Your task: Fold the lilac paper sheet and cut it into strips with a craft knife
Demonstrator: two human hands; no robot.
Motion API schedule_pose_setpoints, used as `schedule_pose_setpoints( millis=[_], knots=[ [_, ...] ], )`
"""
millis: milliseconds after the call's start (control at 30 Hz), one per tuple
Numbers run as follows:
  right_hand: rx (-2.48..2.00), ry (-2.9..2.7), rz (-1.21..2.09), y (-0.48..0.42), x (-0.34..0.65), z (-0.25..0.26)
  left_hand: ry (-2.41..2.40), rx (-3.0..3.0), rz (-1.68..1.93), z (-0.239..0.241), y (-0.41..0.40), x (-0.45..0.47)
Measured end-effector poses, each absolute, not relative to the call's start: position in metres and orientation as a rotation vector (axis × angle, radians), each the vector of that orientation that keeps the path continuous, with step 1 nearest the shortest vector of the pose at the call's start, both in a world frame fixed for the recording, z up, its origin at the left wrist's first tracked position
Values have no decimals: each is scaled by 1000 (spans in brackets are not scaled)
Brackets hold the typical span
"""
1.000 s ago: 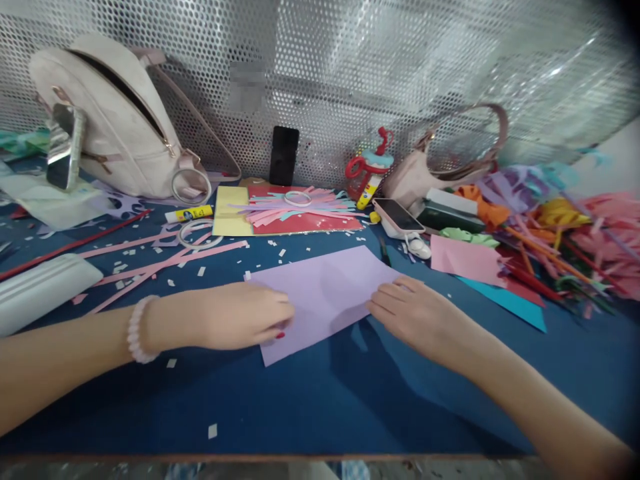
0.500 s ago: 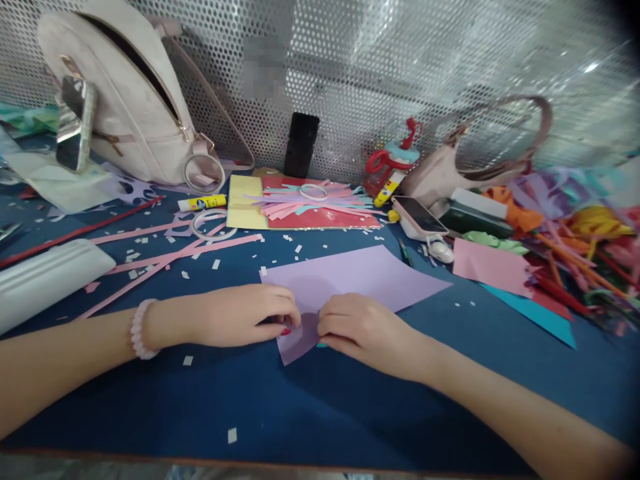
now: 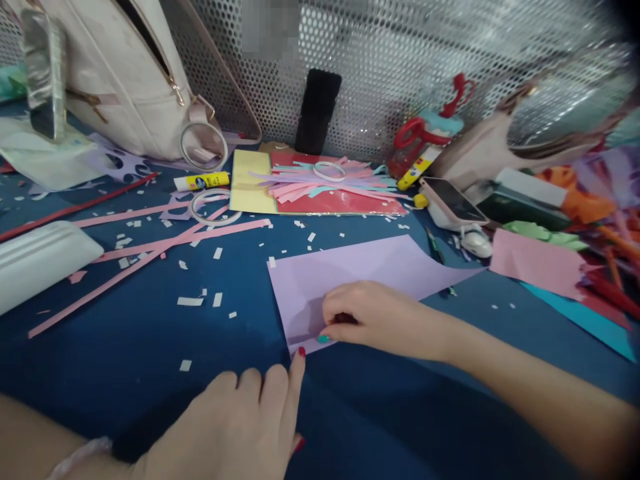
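A sheet of purple paper [image 3: 365, 263] lies on the blue tabletop, its right end tapering to a raised point. My right hand [image 3: 383, 320] rests over the near side of the sheet, fingers curled and the teal-nailed thumb at the near edge, where it grips the paper. My left hand [image 3: 245, 413] is at the near left corner of the sheet. Its red-nailed index finger is stretched out and its tip touches that corner; the thumb stands apart and the other fingers are bent. A small white paper scrap [image 3: 272, 262] sits on the sheet's far left corner.
Pink strips [image 3: 150, 250], a tape roll [image 3: 210, 217] and a glue stick [image 3: 203, 181] lie to the left. Behind the sheet, paper strips [image 3: 300, 187] rest on a red and yellow pack [image 3: 247, 190]. Phones, bags and coloured paper stand around; white scraps are scattered.
My left hand has come nearer, from beside the paper's left edge to its near corner, index finger now extended. My right thumb shows at the near edge. The camera view has shifted.
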State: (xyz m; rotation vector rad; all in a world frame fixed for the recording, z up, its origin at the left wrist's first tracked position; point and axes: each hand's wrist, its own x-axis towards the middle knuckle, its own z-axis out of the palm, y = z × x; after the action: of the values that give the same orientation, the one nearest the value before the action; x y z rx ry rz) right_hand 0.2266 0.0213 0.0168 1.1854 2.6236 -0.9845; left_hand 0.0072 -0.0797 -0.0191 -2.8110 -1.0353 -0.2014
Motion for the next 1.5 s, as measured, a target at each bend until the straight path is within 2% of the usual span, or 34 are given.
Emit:
schedule_pose_setpoints(
  millis=[167,567,767,1067,1400,1500],
  knots=[
    [1160,2569,-963,25,224,18,-1088,-2775,-403,-27,-76,9],
    [1218,2500,-956,22,221,19,-1087,-2831,-388,-26,-73,12],
    [1207,2515,-960,22,221,18,-1045,-2883,-191,-29,-75,10],
    [1210,2538,-956,20,222,16,-1058,-2894,-122,-23,-72,6],
    [1303,2637,-1001,3,212,16,-883,-3107,265,-2,-49,2],
    [1347,2617,-1004,2,207,13,-904,-3131,551,16,-29,7]
  ],
)
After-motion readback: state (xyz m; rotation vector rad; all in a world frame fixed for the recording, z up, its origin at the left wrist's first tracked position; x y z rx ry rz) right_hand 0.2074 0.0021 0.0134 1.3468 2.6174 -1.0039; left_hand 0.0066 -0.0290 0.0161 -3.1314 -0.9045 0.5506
